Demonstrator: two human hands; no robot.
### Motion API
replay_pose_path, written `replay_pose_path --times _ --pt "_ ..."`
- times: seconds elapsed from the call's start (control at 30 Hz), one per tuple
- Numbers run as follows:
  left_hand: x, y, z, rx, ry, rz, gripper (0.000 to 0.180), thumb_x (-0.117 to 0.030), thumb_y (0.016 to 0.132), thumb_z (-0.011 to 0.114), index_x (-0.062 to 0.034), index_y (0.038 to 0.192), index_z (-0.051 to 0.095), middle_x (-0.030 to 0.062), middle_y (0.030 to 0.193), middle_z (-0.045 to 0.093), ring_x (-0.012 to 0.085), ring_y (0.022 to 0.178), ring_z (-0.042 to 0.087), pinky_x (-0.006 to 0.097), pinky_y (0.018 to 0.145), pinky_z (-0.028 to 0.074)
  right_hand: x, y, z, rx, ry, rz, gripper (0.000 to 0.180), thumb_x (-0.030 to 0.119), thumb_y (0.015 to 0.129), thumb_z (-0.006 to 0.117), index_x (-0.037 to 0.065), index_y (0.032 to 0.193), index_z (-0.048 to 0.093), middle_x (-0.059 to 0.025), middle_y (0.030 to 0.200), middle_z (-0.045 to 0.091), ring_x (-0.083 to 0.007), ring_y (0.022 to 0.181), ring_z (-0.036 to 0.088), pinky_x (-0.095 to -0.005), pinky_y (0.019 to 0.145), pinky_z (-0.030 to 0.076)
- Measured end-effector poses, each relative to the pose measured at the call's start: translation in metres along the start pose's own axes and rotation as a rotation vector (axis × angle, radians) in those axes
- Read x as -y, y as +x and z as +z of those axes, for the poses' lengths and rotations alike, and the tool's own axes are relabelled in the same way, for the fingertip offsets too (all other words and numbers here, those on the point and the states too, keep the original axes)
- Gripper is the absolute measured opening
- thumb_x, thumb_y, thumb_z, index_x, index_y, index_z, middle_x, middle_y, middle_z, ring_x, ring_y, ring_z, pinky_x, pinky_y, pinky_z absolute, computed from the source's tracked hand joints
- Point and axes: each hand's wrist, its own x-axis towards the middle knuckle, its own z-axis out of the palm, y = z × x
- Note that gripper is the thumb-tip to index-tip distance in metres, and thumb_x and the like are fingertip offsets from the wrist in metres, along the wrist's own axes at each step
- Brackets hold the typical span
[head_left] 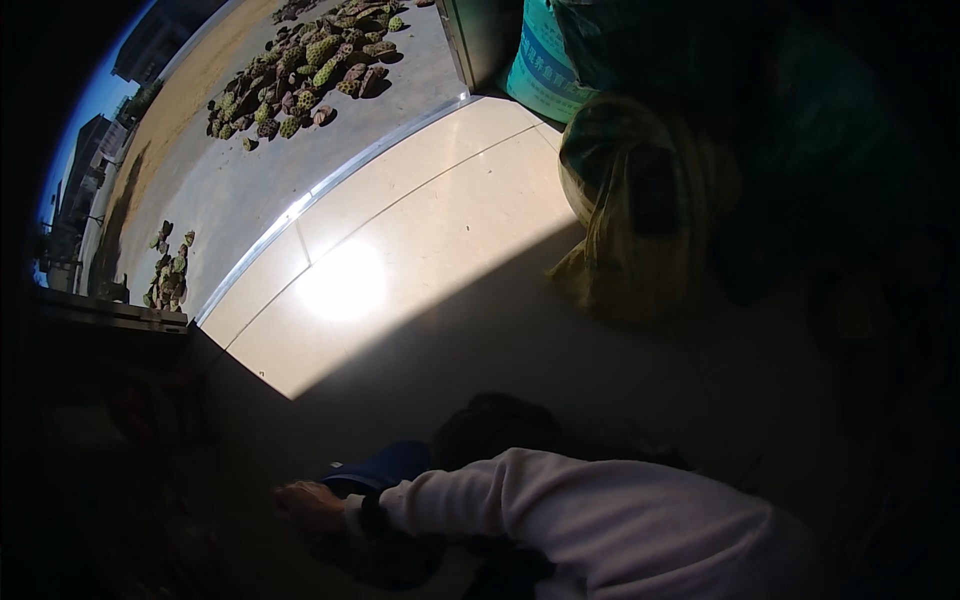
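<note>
Reaching by a blue object's edge (388, 464), the right hand (312, 504) has open floor (430, 225) beyond — grip indiscernible.

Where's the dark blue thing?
In the head view, the dark blue, curved-edged object is low, left of centre, beside the pale-sleeved hand, in shadow below the sunlit tiled floor.

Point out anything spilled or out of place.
Perhaps the small pod cluster outside, at the left: it lies apart from the large pod pile, as if strayed. Around the right hand, it is too dark to judge.
</note>
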Motion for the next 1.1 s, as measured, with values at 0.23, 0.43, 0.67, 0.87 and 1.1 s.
replay_pose_path --times 0.23,0.43,0.67,0.87,1.1 --pt "0.206 -0.195 -0.007 0.118 0.819 0.065 0.033 -0.032 0.093 0.059 -0.0057 0.113 0.058 0.0159 0.113 0.058 0.0290 0.105 0.056 0.047 0.088 0.045 -0.006 -0.001 0.008 -0.024 0.051 -0.097 0.016 0.020 0.092 0.058 0.005 0.096 0.062 -0.0136 0.093 0.066 -0.0303 0.088 0.065 -0.0421 0.078 0.052" --pt "0.245 -0.275 0.000 0.128 0.976 0.106 0.033 -0.031 0.093 0.058 -0.0016 0.106 0.065 0.0141 0.104 0.066 0.0266 0.097 0.063 0.041 0.083 0.052 0.003 -0.008 0.005 0.101 0.062 -0.054 0.013 0.017 0.091 0.058 0.006 0.095 0.063 -0.0122 0.096 0.066 -0.0296 0.094 0.065 -0.0428 0.079 0.052" --pt "0.200 -0.265 0.033 0.182 0.989 0.066 0.040 -0.037 0.095 0.054 -0.0026 0.115 0.060 0.0155 0.114 0.062 0.0287 0.105 0.061 0.041 0.088 0.051 0.005 -0.008 0.010 0.128 0.006 -0.045 0.014 0.017 0.089 0.058 0.007 0.097 0.063 -0.0120 0.093 0.066 -0.0291 0.093 0.066 -0.0427 0.078 0.052" --pt "0.200 -0.273 0.038 0.204 0.998 0.068 0.047 -0.041 0.096 0.051 -0.0035 0.123 0.055 0.0166 0.122 0.058 0.0304 0.112 0.058 0.041 0.093 0.050 -0.010 -0.008 0.018 0.122 -0.002 -0.056 0.013 0.017 0.086 0.059 0.008 0.094 0.066 -0.0129 0.090 0.068 -0.0295 0.088 0.067 -0.0408 0.075 0.053" --pt "0.184 -0.268 0.063 0.265 1.018 0.093 0.055 -0.047 0.097 0.048 -0.0045 0.131 0.050 0.0180 0.131 0.054 0.0325 0.119 0.055 0.041 0.098 0.048 -0.014 0.002 0.026 0.015 -0.186 -0.265 0.020 0.025 0.086 0.067 0.007 0.094 0.066 -0.0115 0.099 0.065 -0.0253 0.091 0.064 -0.0382 0.078 0.053"
